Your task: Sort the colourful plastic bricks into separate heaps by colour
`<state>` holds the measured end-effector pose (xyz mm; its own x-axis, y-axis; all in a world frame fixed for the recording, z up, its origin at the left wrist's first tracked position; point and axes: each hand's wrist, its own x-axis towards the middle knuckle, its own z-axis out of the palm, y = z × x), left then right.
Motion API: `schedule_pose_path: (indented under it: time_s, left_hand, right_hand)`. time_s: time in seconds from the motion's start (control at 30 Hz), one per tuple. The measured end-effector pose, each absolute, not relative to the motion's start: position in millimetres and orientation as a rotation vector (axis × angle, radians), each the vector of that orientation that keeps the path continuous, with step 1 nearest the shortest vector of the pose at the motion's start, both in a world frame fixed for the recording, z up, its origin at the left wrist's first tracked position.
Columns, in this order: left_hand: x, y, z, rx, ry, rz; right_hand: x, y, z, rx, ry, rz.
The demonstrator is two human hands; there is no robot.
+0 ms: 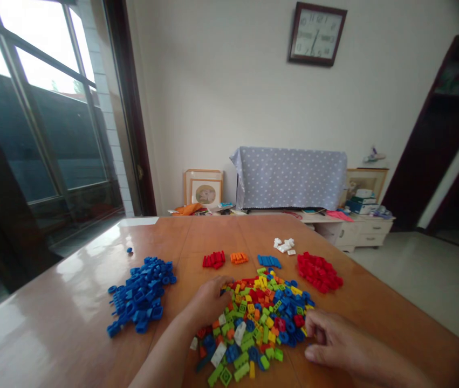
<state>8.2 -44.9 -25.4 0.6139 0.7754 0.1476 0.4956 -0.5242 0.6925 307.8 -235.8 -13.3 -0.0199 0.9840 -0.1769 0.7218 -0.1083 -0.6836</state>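
A mixed pile of toy building bricks in green, yellow, blue, red, orange and white lies before me on the wooden table. At the pile's upper left edge is my left hand, palm down, with thumb and forefinger apart and no brick visible between them. My right hand rests beside the pile's right edge, close to some blue and red bricks. Its fingers are loosely bent and its thumb stands apart, with nothing seen in its grasp.
Sorted groups surround the pile: blue bricks, red long bricks, orange bricks, blue long bricks, white bricks and red bricks. One small blue piece lies apart. Beyond the table stands a low cabinet.
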Motion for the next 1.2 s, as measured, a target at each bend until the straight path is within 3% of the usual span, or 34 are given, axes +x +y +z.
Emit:
schedule_pose_path:
  time_s: [0.6, 1.2]
  left_hand:
    - [7, -47, -22, 2.196, 1.036, 0.609]
    - [5, -52, -24, 2.251, 1.023, 0.596]
  right_hand:
    - [293, -167, -20, -2.026, -1.863, 0.202]
    - [267, -133, -10, -1.768, -2.008, 0.466]
